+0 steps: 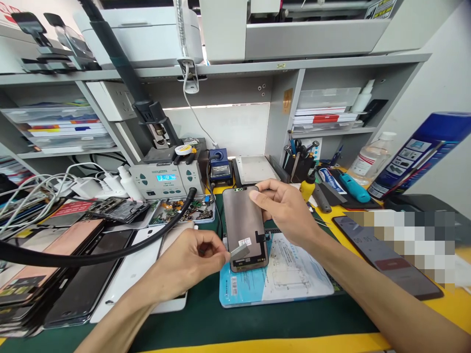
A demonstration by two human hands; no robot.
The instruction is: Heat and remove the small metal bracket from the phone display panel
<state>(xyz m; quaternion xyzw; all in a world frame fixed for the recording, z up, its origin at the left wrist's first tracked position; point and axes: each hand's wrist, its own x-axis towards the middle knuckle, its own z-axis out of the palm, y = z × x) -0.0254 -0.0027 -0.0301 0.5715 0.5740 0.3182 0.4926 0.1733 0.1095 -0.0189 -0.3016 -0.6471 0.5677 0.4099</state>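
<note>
My right hand point(289, 208) grips the upper right edge of a phone screen point(243, 211), thumb on its grey back. The screen is tilted up over a blue and white packet point(298, 274). A black flex cable point(261, 239) runs along the screen's lower right, near a small white label point(245, 241). My left hand point(195, 260) is closed in a pinch on a small, flat, silvery-grey piece point(240, 252) at the screen's lower end. Whether that piece is fixed to the screen I cannot tell.
Several phones and screens point(88, 274) lie at the left, under a black hose point(110, 257) from the hot air station point(165, 179). A tray of small parts point(184, 211) stands behind my left hand. A phone point(382, 255), a blue spray can point(423, 152) and a tool holder point(300, 159) are at the right.
</note>
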